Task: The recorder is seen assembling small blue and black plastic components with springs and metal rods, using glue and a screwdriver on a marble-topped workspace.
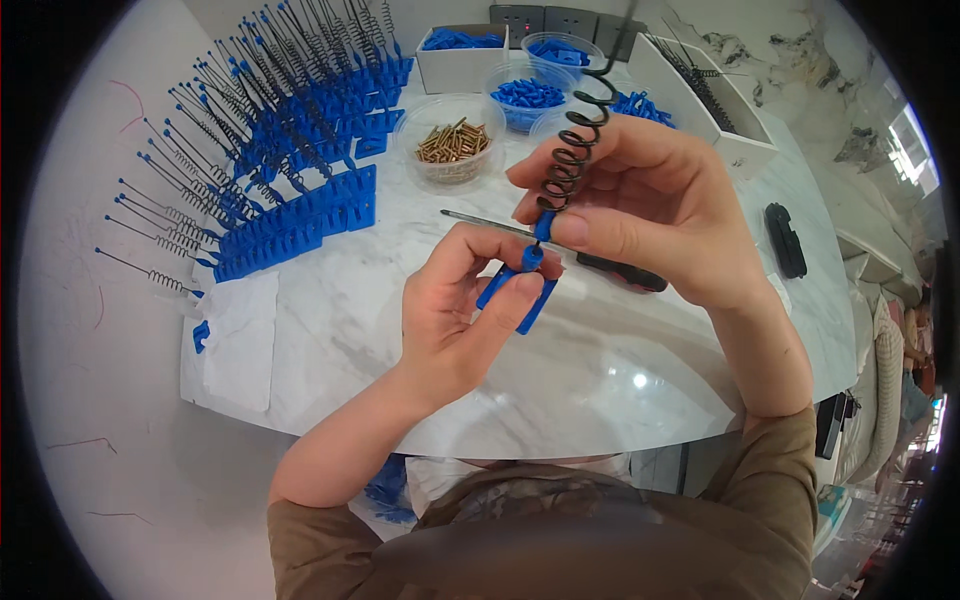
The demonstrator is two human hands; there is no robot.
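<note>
Between the thumb and fingers of my left hand (440, 320) is a blue plastic base (538, 308) with two flat legs and a round socket on top. My right hand (670, 215) pinches a black coil spring (570, 160) near its lower end, where a blue plastic sleeve (544, 226) sits. A thin dark tip runs from the sleeve down to the socket; whether it is inside cannot be made out. The spring leans up to the right, its straight upper end leaving the picture. Behind both hands lies a screwdriver (648, 279) with a black and red handle.
Rows of springs on blue bases (300, 225) stand at the left. At the back are a tub of brass screws (455, 140), a tub of blue sleeves (528, 95), a white box (462, 70) and a long box of springs (745, 150). A black tool (785, 240) lies right.
</note>
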